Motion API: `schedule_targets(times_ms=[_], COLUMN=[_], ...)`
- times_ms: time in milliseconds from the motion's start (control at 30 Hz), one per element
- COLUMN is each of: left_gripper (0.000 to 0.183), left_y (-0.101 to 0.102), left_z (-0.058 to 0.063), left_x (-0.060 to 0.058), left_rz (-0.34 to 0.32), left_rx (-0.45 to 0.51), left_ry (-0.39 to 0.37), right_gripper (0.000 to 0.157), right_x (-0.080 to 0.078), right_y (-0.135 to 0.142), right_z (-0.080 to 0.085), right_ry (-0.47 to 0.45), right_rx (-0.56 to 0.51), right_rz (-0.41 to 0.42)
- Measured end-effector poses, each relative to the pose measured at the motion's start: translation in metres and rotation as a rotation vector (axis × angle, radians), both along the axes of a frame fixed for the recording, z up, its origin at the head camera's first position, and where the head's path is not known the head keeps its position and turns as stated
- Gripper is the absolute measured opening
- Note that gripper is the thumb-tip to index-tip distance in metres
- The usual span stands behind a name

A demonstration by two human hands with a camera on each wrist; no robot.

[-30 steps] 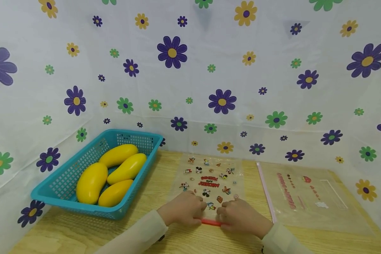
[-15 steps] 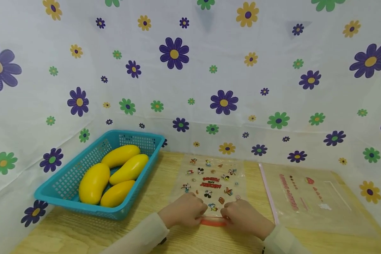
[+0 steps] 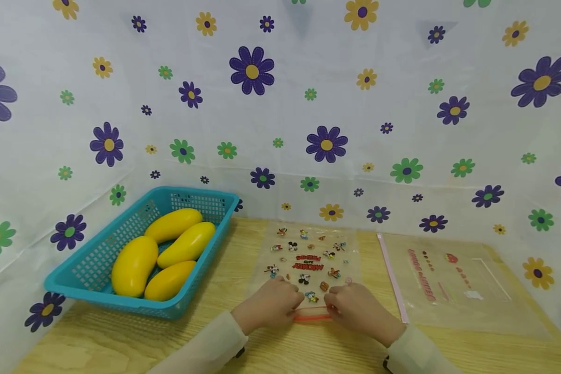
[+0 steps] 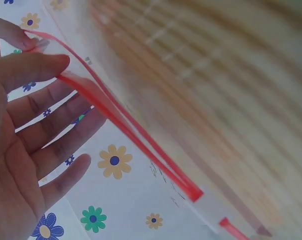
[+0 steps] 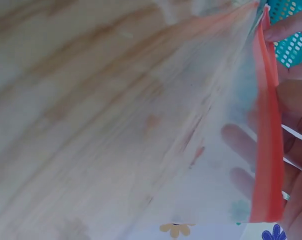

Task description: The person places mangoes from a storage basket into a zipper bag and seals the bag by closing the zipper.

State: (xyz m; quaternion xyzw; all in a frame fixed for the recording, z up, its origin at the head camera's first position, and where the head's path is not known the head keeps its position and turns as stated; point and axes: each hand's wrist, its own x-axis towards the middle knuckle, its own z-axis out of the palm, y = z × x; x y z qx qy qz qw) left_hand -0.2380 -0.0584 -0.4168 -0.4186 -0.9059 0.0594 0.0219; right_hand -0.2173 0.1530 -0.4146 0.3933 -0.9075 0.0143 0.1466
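Note:
A clear zip bag (image 3: 310, 265) printed with small cartoon figures and red lettering lies on the wooden table, its red zip edge (image 3: 312, 317) toward me. My left hand (image 3: 271, 305) pinches this edge on the left side. On the right side, my right hand (image 3: 359, 311) grips the same edge. The left wrist view has the two red strips (image 4: 116, 120) parted along a narrow gap, thumb and forefinger at the upper end, other fingers spread. Seen from the right wrist, the thumb is on the red strip (image 5: 269, 150), and fingertips show through the plastic behind it.
At the left, a blue-green plastic basket (image 3: 65, 287) holds several yellow mangoes (image 3: 134, 266). A second clear bag (image 3: 486, 306) with a pink edge strip lies flat at the right. A white flowered cloth (image 3: 280, 114) hangs behind the table.
The red edge lay flat as one band; now it is raised and its two strips stand apart between my hands. Both hands have shifted slightly away from me. Basket and second bag stay put.

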Motion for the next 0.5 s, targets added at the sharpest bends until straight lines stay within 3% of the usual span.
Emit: schedule_targets(times_ms=[100,267,500], left_gripper=[0.019,0.013,0.003], left_y=[0.000,-0.001,-0.002], left_z=[0.000,0.001,0.003], left_x=[0.000,0.001,0.002], left_rz=[-0.014,-0.058,-0.108], left_rx=[0.028,0.086,0.216], left_ry=[0.048,0.190,0.432], right_gripper=[0.016,0.019,0.019], right_x=[0.000,0.001,-0.003], right_y=[0.002,0.007,0.014], right_z=[0.002,0.003,0.006], right_ry=[0.049,0.150,0.213], right_rx=[-0.032,-0.099,-0.169], right_rz=[0.018,0.063,0.093])
